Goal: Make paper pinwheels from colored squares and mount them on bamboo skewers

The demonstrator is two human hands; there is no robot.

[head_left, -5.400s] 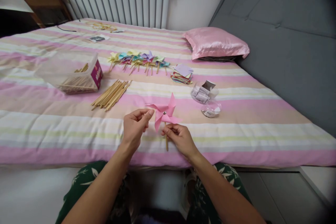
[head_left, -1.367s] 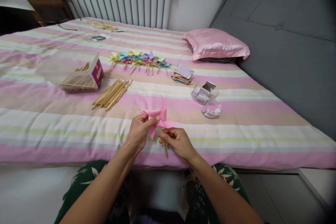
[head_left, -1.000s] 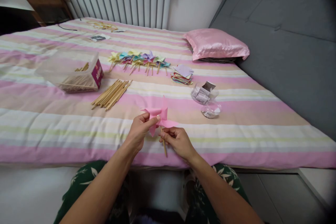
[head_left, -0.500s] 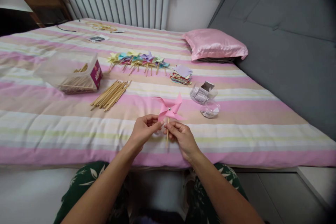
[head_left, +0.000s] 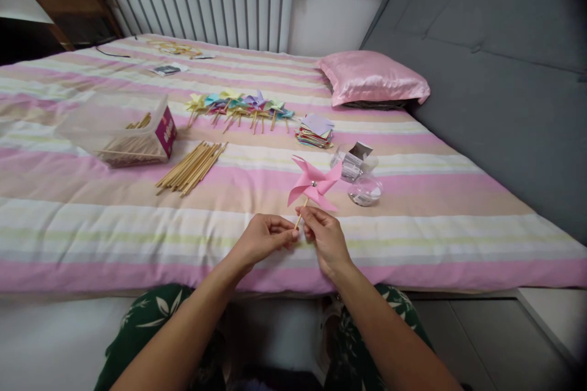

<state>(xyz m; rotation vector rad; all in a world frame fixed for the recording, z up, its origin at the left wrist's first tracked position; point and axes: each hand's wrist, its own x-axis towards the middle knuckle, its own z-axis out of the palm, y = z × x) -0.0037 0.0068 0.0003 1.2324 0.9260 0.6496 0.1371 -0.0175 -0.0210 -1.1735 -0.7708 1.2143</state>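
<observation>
A pink paper pinwheel [head_left: 314, 184] on a thin wooden stick stands tilted to the right above the striped bedspread [head_left: 92, 220]. My left hand [head_left: 265, 238] pinches the lower end of the stick with its fingers closed. My right hand [head_left: 323, 236] grips the stick just under the pink blades, fingers curled round it. A silver pin shows at the pinwheel's centre.
A row of finished coloured pinwheels [head_left: 238, 107] lies further back. Loose wooden sticks [head_left: 192, 166] lie beside a clear plastic box [head_left: 120, 128] with more sticks. A stack of coloured paper squares [head_left: 315, 130], two small clear containers [head_left: 358, 174], a pink pillow [head_left: 372, 77] and a grey headboard [head_left: 495, 73] are to the right.
My left hand let go of the pink blades and slid down to the stick's lower end. The pinwheel rose and swung right, with its face turned toward me.
</observation>
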